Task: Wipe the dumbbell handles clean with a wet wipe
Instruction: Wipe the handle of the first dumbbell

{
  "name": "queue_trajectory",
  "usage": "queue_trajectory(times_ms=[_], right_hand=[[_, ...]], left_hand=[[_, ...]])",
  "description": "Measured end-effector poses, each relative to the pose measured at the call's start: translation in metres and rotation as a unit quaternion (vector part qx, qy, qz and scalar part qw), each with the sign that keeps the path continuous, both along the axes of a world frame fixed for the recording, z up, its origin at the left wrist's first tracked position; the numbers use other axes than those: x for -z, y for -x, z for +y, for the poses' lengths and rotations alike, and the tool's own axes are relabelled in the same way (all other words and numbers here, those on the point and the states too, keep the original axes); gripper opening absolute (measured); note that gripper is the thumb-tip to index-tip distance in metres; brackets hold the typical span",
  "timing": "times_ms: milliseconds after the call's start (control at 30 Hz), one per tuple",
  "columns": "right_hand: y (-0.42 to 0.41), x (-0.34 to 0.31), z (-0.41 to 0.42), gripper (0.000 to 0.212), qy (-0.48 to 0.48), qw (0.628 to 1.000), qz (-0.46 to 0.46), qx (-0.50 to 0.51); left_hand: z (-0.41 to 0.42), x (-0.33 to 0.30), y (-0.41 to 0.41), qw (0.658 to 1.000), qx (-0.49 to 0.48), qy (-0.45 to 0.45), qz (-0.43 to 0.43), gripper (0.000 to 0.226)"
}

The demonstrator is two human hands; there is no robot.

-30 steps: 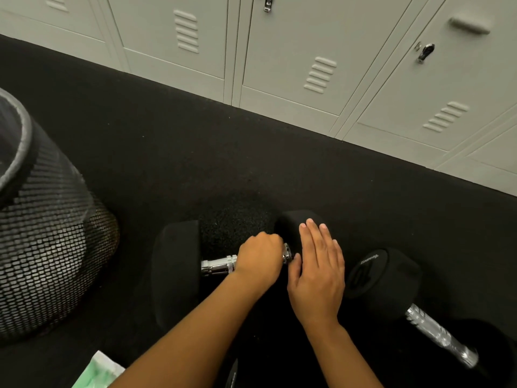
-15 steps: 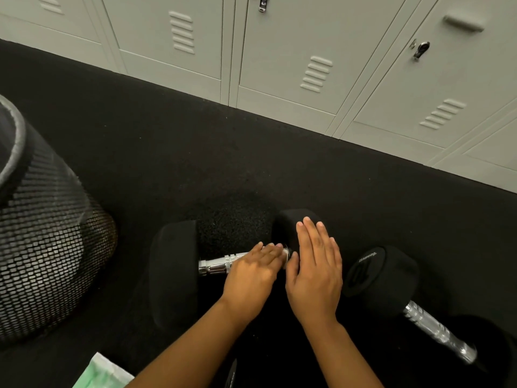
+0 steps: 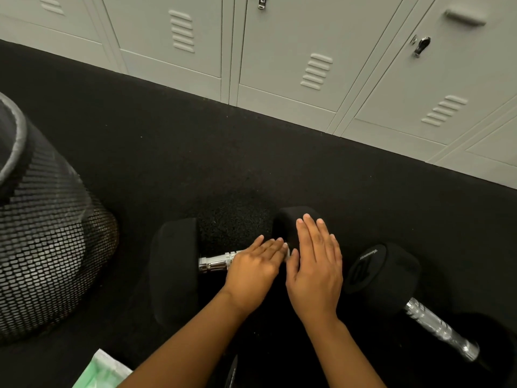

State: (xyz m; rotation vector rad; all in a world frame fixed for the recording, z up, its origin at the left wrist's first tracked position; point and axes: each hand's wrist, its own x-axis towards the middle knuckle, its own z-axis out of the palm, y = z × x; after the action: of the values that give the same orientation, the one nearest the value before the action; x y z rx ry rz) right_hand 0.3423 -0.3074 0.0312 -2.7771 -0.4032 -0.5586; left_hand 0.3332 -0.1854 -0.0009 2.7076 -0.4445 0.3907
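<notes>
A black mesh bin (image 3: 47, 247), grey lockers (image 3: 321, 57) and a second dumbbell (image 3: 414, 301) flank the dumbbell (image 3: 179, 264) on the speckled rubber floor (image 3: 195, 152), where the left hand (image 3: 256, 271) lies flat, fingers extended, over its knurled chrome handle (image 3: 216, 261) and the right hand (image 3: 316, 270) rests open-palmed on the far head; no wipe visible beneath.

Left hand (image 3: 253, 271) flat, fingers extended, on chrome handle (image 3: 216, 263) of near dumbbell (image 3: 173, 264); right hand (image 3: 316, 273) flat on its right head. Second dumbbell (image 3: 383, 271) right of it, mesh bin (image 3: 47, 247) left, lockers (image 3: 307, 51) behind.
</notes>
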Motion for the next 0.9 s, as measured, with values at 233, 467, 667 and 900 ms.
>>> queue_trajectory(times_ms=[233,467,667,900], right_hand=[[0.001,-0.001,0.001,0.049,-0.001,1.0,0.006,0.005],[0.004,0.001,0.0,0.05,-0.003,1.0,0.003,0.006],[0.003,-0.001,0.001,0.049,-0.008,1.0,0.0,0.008],[0.002,-0.001,0.002,0.05,-0.004,1.0,0.003,0.007]], left_hand=[[-0.005,-0.027,-0.006,0.993,-0.065,0.015,0.101,0.024],[-0.004,-0.031,-0.008,0.993,-0.06,-0.006,0.103,0.025],[-0.003,-0.025,-0.002,0.994,-0.054,-0.015,0.094,0.037],[-0.004,-0.028,-0.009,0.983,-0.109,0.017,0.146,0.014]])
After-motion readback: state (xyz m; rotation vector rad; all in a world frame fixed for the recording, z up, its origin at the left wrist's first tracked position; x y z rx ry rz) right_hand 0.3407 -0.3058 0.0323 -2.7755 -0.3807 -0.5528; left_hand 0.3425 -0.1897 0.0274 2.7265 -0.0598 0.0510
